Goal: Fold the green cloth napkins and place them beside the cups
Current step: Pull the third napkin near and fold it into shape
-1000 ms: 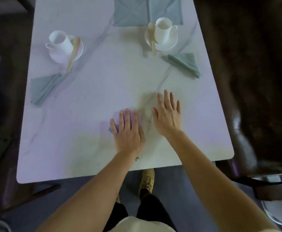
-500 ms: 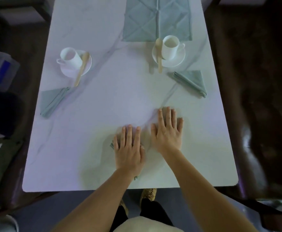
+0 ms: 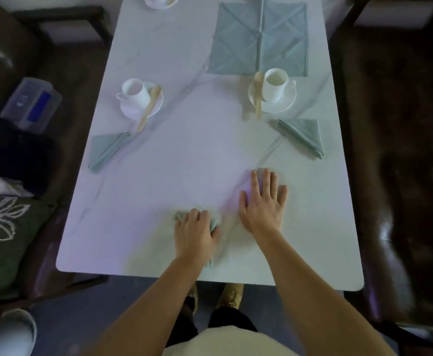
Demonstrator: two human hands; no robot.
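**Grip.** The left hand (image 3: 196,235) lies at 6 o'clock on the white marble-patterned table (image 3: 184,170), near its front edge. Its fingers are curled over a bunched pale-green cloth napkin (image 3: 214,224) and grip it. The cloth shows on both sides of the knuckles and beside the wrist. The right hand (image 3: 262,204) sits at 2 o'clock from the left hand, apart from it. It lies palm down with straight fingers, flat on the tabletop, and grasps nothing. Whether cloth lies beneath it cannot be told.

**Left setting, 10 o'clock from the hands.** A folded green triangular napkin (image 3: 105,150) lies flat near the table's left edge. At its 1 o'clock a white ceramic cup (image 3: 133,92) stands upright on a white saucer (image 3: 130,114). A pale wooden spoon (image 3: 150,106) leans across the saucer's rim, its handle end near the napkin's upper corner.

**Right setting, 1 o'clock from the hands.** A second folded green triangle (image 3: 304,136) lies at 5 o'clock from a second white cup (image 3: 274,84), close to its round white saucer (image 3: 286,102). A second wooden spoon (image 3: 258,95) lies on the cup's 9 o'clock side.

**Far field, 12 o'clock.** Flat creased green cloths (image 3: 232,42) lie spread side by side just beyond the right cup.

**Surround.** A clear plastic box (image 3: 31,104) sits at 9 o'clock, off the table.
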